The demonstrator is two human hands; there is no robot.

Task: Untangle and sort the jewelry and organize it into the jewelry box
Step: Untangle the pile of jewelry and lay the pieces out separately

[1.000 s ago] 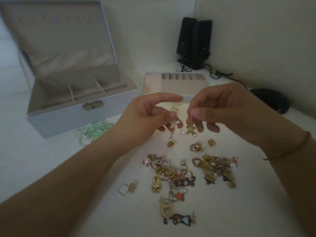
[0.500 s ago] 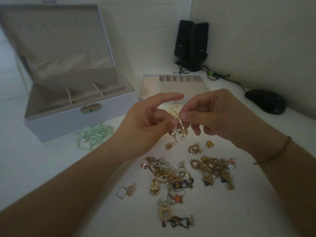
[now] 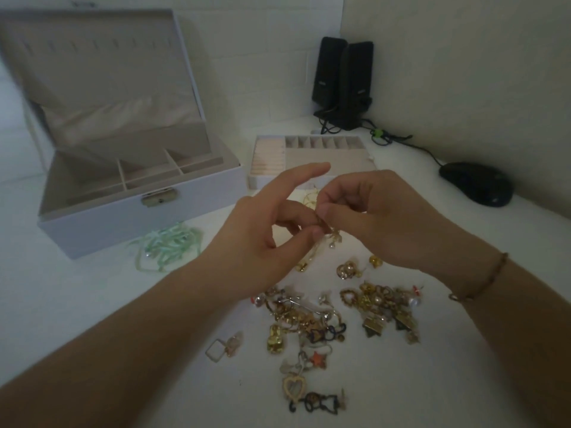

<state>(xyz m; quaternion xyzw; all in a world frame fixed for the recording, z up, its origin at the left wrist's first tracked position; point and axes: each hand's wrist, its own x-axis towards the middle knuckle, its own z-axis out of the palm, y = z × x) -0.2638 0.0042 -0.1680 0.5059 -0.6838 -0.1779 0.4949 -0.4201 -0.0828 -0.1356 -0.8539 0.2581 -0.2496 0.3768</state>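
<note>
Left hand and right hand pinching what seems a gold earring, fingers curling around it, hovering in front of the jewelry box; jewelry pile lying nearer on the table

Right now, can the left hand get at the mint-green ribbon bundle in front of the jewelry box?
Probably yes, once freed. The mint-green ribbon bundle lies in the open on the white table, just beyond the left forearm, nothing over it. But the left hand pinches a tangled gold earring with the right hand.

Left hand and right hand raised, fingertips meeting, both pinching; left index finger extended.
</note>
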